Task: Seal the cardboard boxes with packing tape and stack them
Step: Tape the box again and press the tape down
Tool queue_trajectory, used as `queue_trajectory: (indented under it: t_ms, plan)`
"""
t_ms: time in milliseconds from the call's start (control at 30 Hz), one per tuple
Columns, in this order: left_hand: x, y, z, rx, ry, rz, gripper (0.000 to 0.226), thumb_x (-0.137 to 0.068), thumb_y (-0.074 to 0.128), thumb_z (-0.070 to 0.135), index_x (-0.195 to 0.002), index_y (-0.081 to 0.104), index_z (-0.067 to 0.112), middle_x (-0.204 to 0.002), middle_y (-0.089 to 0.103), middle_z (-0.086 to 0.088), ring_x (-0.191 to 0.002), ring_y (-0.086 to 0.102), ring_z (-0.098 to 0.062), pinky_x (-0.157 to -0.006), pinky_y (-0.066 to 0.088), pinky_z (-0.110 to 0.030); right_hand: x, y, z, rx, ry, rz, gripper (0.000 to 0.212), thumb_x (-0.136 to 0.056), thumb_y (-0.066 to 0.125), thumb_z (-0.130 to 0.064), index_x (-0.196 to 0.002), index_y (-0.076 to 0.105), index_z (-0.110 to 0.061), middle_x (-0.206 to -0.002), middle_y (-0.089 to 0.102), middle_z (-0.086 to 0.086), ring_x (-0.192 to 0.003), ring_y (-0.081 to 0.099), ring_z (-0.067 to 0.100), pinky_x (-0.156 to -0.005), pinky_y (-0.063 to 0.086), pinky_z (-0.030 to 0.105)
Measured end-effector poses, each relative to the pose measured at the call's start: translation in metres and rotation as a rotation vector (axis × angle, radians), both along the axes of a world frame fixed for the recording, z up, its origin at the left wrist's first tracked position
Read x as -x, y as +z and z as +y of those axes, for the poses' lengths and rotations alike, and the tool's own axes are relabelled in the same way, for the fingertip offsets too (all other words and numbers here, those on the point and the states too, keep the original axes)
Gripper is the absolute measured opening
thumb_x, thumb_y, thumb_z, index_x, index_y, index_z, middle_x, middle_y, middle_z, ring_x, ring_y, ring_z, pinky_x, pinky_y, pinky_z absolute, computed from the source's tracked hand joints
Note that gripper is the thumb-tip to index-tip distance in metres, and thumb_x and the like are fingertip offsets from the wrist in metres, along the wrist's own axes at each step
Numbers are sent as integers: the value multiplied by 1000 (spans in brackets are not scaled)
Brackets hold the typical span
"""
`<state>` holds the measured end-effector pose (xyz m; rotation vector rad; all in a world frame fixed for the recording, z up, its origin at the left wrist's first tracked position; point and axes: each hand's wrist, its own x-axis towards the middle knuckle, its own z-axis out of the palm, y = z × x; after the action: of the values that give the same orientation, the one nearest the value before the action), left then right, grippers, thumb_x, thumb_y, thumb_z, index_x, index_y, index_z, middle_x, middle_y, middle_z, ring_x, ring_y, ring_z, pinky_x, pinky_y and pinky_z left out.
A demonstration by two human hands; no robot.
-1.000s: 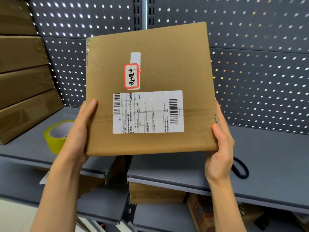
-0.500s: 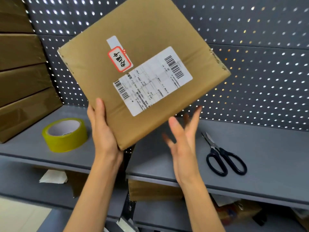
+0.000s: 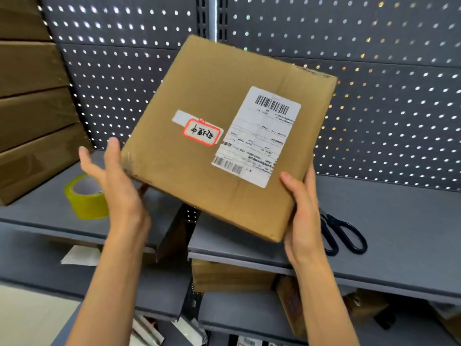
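Note:
I hold a flat brown cardboard box tilted in the air in front of the pegboard, its face with a white shipping label and a red-bordered sticker turned toward me. My right hand grips its lower right corner, thumb on the front and fingers behind. My left hand is at the lower left corner, its fingers spread and straight and the palm against the box edge. A roll of yellow packing tape lies on the shelf, partly hidden behind my left hand.
Black scissors lie on the grey shelf to the right of my right hand. Several flat brown boxes are stacked at the far left. More cartons and papers sit on the lower shelves.
The box has turned counterclockwise, so the sticker is now left of the label. My right hand, off the box half a second ago, grips its corner; my left hand has opened.

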<state>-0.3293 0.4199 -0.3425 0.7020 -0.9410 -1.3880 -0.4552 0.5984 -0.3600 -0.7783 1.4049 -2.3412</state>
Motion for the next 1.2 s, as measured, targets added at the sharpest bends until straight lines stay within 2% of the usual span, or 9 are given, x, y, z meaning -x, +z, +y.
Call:
queue_trajectory:
  t_ms: [133, 333, 567, 667, 767, 833, 900, 1067, 1200]
  plan:
    - [-11, -4, -9, 90, -52, -205, 41, -91, 59, 33, -130, 50, 26, -135, 52, -4, -119, 53, -14, -102, 42, -30, 14, 0, 9, -70, 50, -76, 58, -88, 56, -30, -143, 39, -31, -126, 63, -7, -113, 62, 15, -89, 53, 38]
    - [-9, -18, 0, 188, -254, -367, 24, -91, 59, 12, -113, 63, 19, -101, 66, 6, -89, 60, -4, -78, 47, -12, 26, 3, 17, -258, 83, -224, 36, -93, 52, -28, -128, 58, -25, -111, 71, -4, -102, 67, 15, -68, 57, 23]
    - [-9, -26, -5, 208, -273, -468, 27, -94, 55, 11, -119, 61, 20, -101, 63, 15, -86, 57, 7, -66, 43, -2, 40, 4, 18, -553, 71, -146, 25, -93, 54, -38, -111, 68, -27, -96, 74, -12, -92, 66, 8, -82, 48, 27]
    - [-9, -25, -6, 223, -278, -542, 33, -95, 53, 12, -126, 60, 14, -116, 62, 6, -93, 55, 5, -71, 41, -2, 42, 9, 16, -625, 32, -76, 27, -95, 52, -36, -118, 63, -28, -105, 69, -18, -99, 62, 6, -85, 46, 25]
    - [-15, -22, -5, 292, -335, -582, 31, -97, 50, 17, -126, 60, 18, -119, 62, 10, -95, 55, 11, -75, 40, -1, 36, 21, 15, -719, -172, 227, 51, -93, 55, -38, -142, 43, -28, -143, 42, -19, -130, 41, 3, -108, 34, 27]
    - [-22, -19, -7, 395, -413, -604, 29, -96, 51, 25, -125, 59, 25, -121, 58, 20, -101, 51, 22, -84, 38, 0, 18, 34, 9, -688, -247, 514, 50, -93, 56, -36, -141, 45, -26, -141, 41, -20, -130, 34, -5, -109, 27, 19]
    - [-33, -18, -13, 527, -510, -649, 36, -91, 59, 39, -126, 57, 31, -134, 50, 24, -121, 41, 18, -100, 35, -8, -6, 45, -4, -638, -171, 726, 44, -93, 57, -34, -136, 51, -25, -129, 51, -21, -121, 41, -7, -100, 29, 9]
    - [-54, -19, -28, 729, -722, -739, 61, -74, 61, 67, -127, 59, 37, -141, 46, 25, -135, 37, 1, -109, 38, -29, -58, 38, -53, -740, 127, 1146, 47, -96, 54, -33, -140, 46, -18, -147, 43, -4, -137, 33, 8, -107, 22, 20]
    - [-60, -25, -31, 745, -779, -745, 61, -70, 62, 71, -125, 53, 47, -139, 46, 26, -138, 31, 2, -112, 29, -24, -60, 20, -67, -845, 64, 1383, 51, -100, 44, -32, -148, 32, -16, -154, 32, 0, -143, 23, 13, -111, 18, 26]
